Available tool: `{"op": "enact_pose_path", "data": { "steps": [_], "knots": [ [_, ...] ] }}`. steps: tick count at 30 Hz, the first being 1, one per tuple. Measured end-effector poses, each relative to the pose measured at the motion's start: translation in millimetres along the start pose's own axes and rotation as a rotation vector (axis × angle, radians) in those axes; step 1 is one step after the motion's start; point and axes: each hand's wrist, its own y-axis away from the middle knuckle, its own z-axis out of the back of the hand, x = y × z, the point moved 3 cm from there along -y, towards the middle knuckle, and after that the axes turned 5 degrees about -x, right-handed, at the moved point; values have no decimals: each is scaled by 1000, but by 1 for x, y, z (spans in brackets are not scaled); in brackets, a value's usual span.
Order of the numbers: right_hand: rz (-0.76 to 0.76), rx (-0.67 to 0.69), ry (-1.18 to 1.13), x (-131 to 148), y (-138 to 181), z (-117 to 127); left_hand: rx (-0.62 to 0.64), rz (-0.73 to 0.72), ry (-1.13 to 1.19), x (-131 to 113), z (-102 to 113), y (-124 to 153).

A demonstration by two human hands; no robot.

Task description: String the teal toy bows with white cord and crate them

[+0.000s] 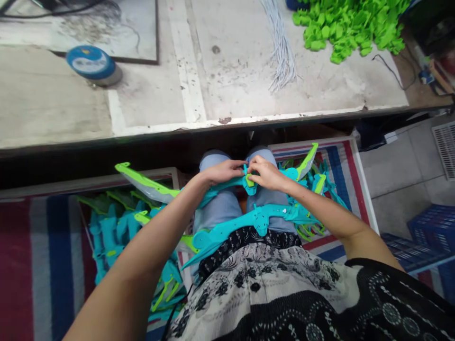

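Across my thighs lies a turquoise plastic toy bow (pixel 210 193) with lime-green and grey limb ends. My left hand (pixel 224 171) grips it just left of its centre, fingers reaching to the middle piece. At that centre my right hand (pixel 266 174) pinches a small lime-green plastic piece (pixel 250 180) against the bow; the fingers partly cover it. Nearer my waist rests a second turquoise toy bow (pixel 234 224), touched by neither hand.
The worktable (pixel 234 90) stands in front, bearing a heap of lime-green parts (pixel 350 28), a bundle of white cords (pixel 282 54) and a blue-topped round container (pixel 93 64). More turquoise bow parts (pixel 106 232) fill both sides. Blue crates (pixel 432 227) stand at right.
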Motion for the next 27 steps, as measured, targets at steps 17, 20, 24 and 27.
{"op": "enact_pose_path", "data": {
  "steps": [17,20,24,27],
  "knots": [
    [-308,-151,-70,-1,50,-22,4,0,-157,-12,-6,-3],
    [-351,-207,-102,2,54,-30,-9,18,-186,-14,-7,-2],
    [-396,-286,-143,-2,47,-37,-60,29,-205,-16,-9,-1],
    [-388,-301,-302,-6,47,-42,-54,14,-149,-14,-9,0]
  ]
}}
